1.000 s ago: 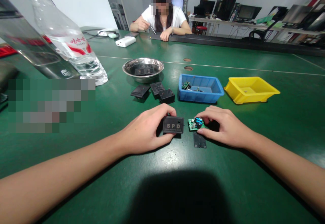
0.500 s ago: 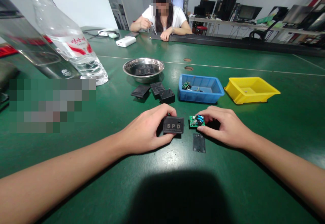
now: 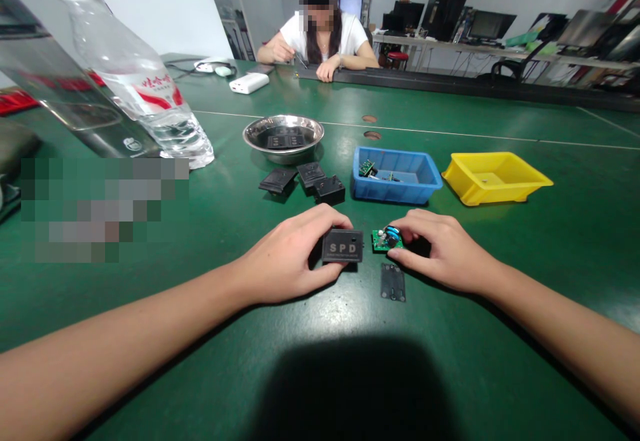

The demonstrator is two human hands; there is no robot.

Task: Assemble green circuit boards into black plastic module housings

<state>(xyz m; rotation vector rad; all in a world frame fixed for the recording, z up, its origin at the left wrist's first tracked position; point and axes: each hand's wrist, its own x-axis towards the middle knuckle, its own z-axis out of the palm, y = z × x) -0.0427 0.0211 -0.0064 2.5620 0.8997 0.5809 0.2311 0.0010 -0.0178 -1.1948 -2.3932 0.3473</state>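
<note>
My left hand (image 3: 295, 254) grips a black plastic case (image 3: 342, 246) marked "SPD" between thumb and fingers, low over the green table. To its right, my right hand (image 3: 440, 247) pinches a green circuit board (image 3: 381, 241) that carries a blue-and-black coil and small parts. A narrow gap separates the case from the board. Just below the board, a flat black cover plate (image 3: 393, 282) lies on the table. Beyond my left hand are a few black case parts (image 3: 311, 179) in a loose group.
A steel bowl (image 3: 253, 139) holds black plates. Beside it stand a blue bin (image 3: 395, 193) with circuit boards and a yellow bin (image 3: 490, 194) with a small piece inside. Tall bottles (image 3: 150, 94) stand at left. A person (image 3: 325, 41) works across the table, behind a long black bar (image 3: 425, 81).
The board in my right hand has turned very slightly. Both hands keep their holds and hardly move; the person opposite has lowered the tool in one hand a little.
</note>
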